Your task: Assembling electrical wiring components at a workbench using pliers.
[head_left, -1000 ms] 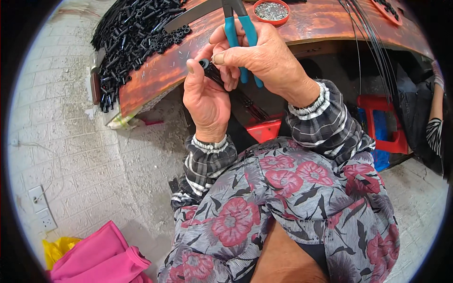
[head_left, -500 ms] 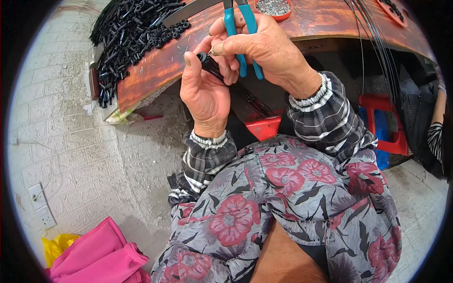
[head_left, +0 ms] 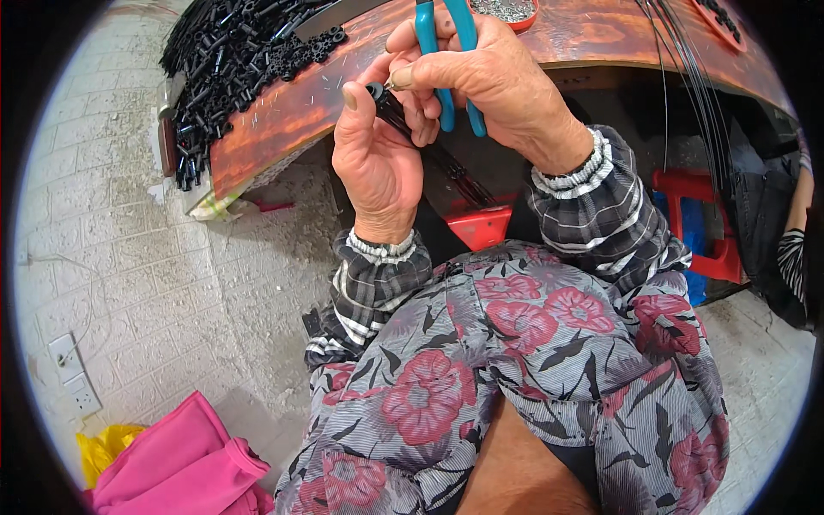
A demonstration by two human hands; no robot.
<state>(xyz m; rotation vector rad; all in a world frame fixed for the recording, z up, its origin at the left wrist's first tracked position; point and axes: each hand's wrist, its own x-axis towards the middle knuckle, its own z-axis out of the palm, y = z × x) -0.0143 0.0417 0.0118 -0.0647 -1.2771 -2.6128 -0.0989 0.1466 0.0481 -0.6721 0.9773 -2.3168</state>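
Note:
My left hand is wrapped round a black tube-shaped piece with a round open end, its thumb raised beside that end. Long thin dark rods run from behind this hand down toward a red plastic surface. My right hand carries pliers with blue handles, lying across its palm and fingers. Its thumb and forefinger pinch at the mouth of the black piece; what they hold there is too small to make out. The pliers' jaws lie beyond the top edge.
A heap of small black tubular parts covers the left of the wooden table, near a wide metal blade. An orange-rimmed bowl of small metal pieces stands beyond my right hand. Black rods hang over the edge. Another person's arm shows far right.
Both hands have shifted very slightly right, and the pliers have risen a little in the picture. The grip on the black piece and the pliers is the same.

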